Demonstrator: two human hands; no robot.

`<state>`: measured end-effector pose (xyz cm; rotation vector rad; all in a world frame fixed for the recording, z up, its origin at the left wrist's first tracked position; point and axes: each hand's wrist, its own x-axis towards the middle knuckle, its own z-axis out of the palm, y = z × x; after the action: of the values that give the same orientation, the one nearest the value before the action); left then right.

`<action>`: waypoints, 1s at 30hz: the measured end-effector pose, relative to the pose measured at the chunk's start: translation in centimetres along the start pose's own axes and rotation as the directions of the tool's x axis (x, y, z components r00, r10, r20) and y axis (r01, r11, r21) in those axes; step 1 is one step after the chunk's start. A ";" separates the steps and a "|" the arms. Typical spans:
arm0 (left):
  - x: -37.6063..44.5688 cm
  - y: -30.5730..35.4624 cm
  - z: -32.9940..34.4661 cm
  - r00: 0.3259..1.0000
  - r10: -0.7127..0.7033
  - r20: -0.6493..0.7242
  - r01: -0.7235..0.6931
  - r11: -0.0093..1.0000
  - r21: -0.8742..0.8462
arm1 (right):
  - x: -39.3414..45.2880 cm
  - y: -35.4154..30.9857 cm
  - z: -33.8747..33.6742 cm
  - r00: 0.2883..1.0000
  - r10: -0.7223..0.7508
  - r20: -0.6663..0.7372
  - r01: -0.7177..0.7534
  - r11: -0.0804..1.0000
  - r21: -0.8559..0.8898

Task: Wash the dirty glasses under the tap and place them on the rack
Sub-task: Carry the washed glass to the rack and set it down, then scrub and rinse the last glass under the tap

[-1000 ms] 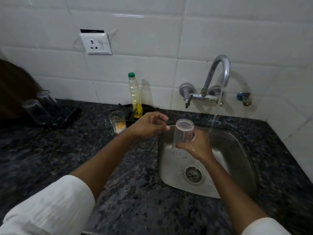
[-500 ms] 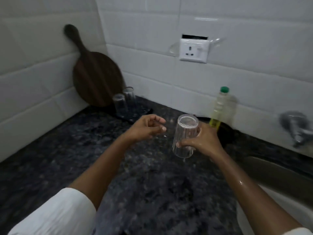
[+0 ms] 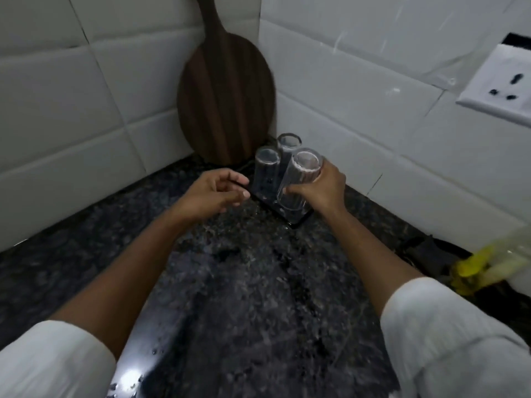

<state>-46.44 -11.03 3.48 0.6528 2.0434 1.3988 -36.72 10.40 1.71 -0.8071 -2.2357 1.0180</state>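
Observation:
My right hand [image 3: 319, 188] grips a clear glass [image 3: 298, 182] held upside down, its rim down at the near right corner of the black rack [image 3: 298, 218] in the counter's corner. Whether the rim touches the rack I cannot tell. Two more clear glasses stand upside down on the rack: one [image 3: 265, 170] to the left of the held glass, one [image 3: 288, 145] behind it. My left hand [image 3: 215, 193] hovers just left of the rack with fingers loosely curled, holding nothing.
A dark wooden board [image 3: 224, 101] leans in the tiled corner behind the rack. A wall socket [image 3: 500, 87] is at the upper right. A blurred yellow bottle [image 3: 488, 265] stands at the right edge. The dark granite counter [image 3: 244, 282] is wet.
The view swung left from the sink to the corner. My right hand carried the upside-down glass over the counter to the rack beside the two other glasses. My left hand followed, holding nothing.

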 end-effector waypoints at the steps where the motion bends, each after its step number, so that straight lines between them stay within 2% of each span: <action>1: 0.5 -0.4 -0.2 1.000 0.001 -0.005 -0.001 1.000 -0.007 | 0.6 0.3 0.7 1.000 0.004 0.003 -0.004 1.000 -0.014; 14: 2.4 -1.2 0.6 1.000 0.006 0.016 -0.005 1.000 -0.016 | 2.6 2.1 3.2 0.993 -0.059 0.105 0.069 0.994 -0.090; 20: 2.2 -0.6 1.5 0.999 0.003 0.034 -0.003 1.000 -0.001 | 2.8 2.4 3.1 0.988 0.018 0.152 -0.008 0.998 -0.065; 23: 1.8 0.4 2.6 0.999 0.019 0.042 -0.019 1.000 0.002 | 2.6 2.8 2.7 0.971 0.106 0.215 -0.094 0.993 -0.066; 27: 0.9 2.1 5.3 0.999 0.040 0.035 -0.040 0.999 -0.018 | 0.8 3.0 -0.8 0.956 0.226 0.185 -0.236 0.971 0.034; 30: -0.3 3.7 8.8 0.996 0.063 0.060 -0.062 0.998 -0.017 | -1.9 2.9 -5.5 0.956 0.252 0.152 -0.271 0.955 0.121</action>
<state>-39.86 -4.16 4.42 0.7492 1.9787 1.4113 -30.84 13.19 2.06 -1.0182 -2.1760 1.3759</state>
